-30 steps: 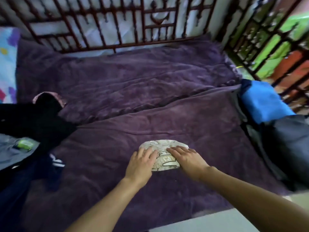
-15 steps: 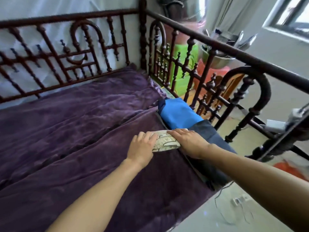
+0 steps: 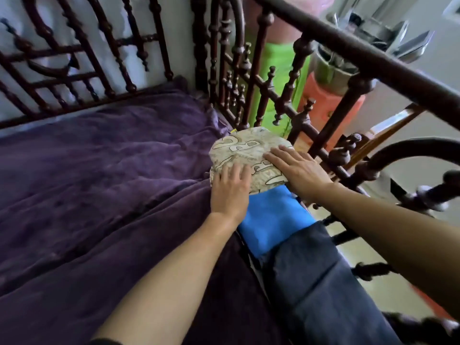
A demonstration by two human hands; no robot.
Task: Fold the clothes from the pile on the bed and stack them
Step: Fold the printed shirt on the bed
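Pressing down on the folded cream garment [image 3: 245,155], both hands lie flat with fingers straight and close together; neither hand curls round the cloth.

1. Garment. The cream garment is a compact, rounded bundle printed with pale shapes outlined in dark lines. Its surface shows fine creases. It sits right of centre in the frame, and its near edge overlaps the far end of a folded blue garment [image 3: 273,220].
2. Stack. A folded dark navy garment [image 3: 313,277] lies on the near end of the blue garment and runs toward the lower right of the frame.
3. Left hand [image 3: 230,189]. The fingertips rest on the lower left part of the cream bundle; the palm lies over its near edge.
4. Right hand [image 3: 297,170]. The fingers cover the bundle's right side, pointing to the upper left.
5. Edges. The bundle's right edge lies just beside the dark turned-wood bed rail [image 3: 273,95], which runs diagonally from upper centre to lower right. A green container [image 3: 278,78] and an orange container [image 3: 331,95] stand beyond the rail.
6. Open room. A purple blanket [image 3: 99,183], wrinkled and ridged, fills the left half of the frame up to the headboard spindles [image 3: 74,70] at upper left.
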